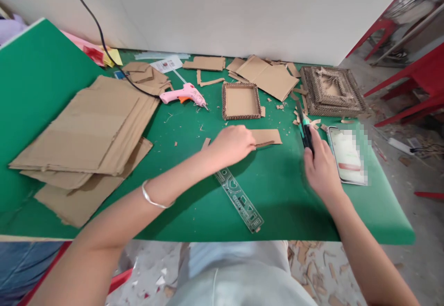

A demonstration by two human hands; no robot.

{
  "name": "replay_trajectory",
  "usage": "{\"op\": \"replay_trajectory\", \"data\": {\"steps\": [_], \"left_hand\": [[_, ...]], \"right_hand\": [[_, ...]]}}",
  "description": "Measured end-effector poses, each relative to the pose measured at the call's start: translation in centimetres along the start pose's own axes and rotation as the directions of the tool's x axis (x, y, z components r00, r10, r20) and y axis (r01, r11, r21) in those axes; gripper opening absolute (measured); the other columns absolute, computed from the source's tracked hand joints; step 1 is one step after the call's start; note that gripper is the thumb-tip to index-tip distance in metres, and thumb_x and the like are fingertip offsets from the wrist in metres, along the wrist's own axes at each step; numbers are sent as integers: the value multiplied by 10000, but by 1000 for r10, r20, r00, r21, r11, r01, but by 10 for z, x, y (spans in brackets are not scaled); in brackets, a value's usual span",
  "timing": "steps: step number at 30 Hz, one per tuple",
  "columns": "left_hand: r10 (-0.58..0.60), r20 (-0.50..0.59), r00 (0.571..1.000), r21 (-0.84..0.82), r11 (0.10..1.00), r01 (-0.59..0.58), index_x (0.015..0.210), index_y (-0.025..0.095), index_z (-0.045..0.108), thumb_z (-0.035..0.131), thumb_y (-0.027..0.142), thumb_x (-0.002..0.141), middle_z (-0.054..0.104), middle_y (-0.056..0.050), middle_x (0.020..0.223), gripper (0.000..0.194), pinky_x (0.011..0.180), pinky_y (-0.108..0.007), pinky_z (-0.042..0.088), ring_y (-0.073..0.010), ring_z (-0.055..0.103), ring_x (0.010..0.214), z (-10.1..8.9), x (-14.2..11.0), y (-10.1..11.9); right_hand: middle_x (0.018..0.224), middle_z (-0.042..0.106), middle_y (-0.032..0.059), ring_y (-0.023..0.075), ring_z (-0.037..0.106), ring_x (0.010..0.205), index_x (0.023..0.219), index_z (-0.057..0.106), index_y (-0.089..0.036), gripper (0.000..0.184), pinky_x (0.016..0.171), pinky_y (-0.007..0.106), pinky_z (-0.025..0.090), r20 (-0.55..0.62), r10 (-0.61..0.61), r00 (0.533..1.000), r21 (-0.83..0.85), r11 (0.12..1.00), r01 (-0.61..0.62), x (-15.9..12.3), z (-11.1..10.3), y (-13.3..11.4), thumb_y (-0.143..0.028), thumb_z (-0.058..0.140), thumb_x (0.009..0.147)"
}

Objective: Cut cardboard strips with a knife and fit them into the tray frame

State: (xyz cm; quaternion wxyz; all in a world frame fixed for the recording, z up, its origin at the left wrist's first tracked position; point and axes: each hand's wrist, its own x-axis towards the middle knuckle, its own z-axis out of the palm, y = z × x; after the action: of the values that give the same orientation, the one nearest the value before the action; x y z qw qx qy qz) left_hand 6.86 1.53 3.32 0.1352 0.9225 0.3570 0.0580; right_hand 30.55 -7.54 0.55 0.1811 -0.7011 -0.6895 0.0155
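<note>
My left hand [236,143] is closed, its fingertips pinching a thin cardboard strip [265,144]. Under and beyond that strip is a flat rectangular piece of cardboard [268,135], partly covered by the hand. In my right hand [322,167] is a utility knife [305,130] with a black and teal handle, its blade pointing away from me above the table. A clear stencil ruler [241,199] lies slantwise below my left hand, which hides its upper part. Just behind the flat piece sits a shallow square cardboard tray [242,101] with corrugated walls.
A pink glue gun [183,94] with a black cable lies left of the tray. Large cardboard sheets [79,125] are stacked at left. A layered corrugated frame [333,91] stands at back right, near a phone [347,156]. Cardboard scraps dot the green table [287,204].
</note>
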Motion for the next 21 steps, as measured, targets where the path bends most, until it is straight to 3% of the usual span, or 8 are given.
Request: {"op": "replay_trajectory", "data": {"steps": [4, 10, 21], "left_hand": [[-69, -66, 995, -45, 997, 66, 800, 190, 759, 592, 204, 859, 700, -76, 771, 177, 669, -346, 473, -224, 602, 826, 33, -18, 15], [-191, -141, 971, -186, 969, 163, 740, 189, 755, 599, 175, 850, 690, -62, 724, 192, 664, -336, 471, -213, 581, 787, 40, -25, 20], [-162, -204, 966, -218, 969, 116, 768, 171, 741, 560, 147, 874, 661, -63, 755, 211, 738, -314, 468, -200, 553, 831, 48, -31, 20]], "right_hand": [[1037, 621, 106, 212, 598, 892, 1437, 370, -205, 495, 758, 316, 486, 49, -36, 998, 166, 986, 27, -41, -10, -17, -311, 349, 954], [821, 612, 45, 155, 591, 664, 1392, 455, -210, 444, 630, 259, 480, 113, -85, 990, 156, 985, 67, -90, -11, -44, -280, 374, 962], [763, 600, 29, 129, 560, 592, 1388, 467, -177, 438, 539, 236, 435, 138, -175, 975, 27, 985, 173, -91, -6, -55, -262, 354, 973]]}}
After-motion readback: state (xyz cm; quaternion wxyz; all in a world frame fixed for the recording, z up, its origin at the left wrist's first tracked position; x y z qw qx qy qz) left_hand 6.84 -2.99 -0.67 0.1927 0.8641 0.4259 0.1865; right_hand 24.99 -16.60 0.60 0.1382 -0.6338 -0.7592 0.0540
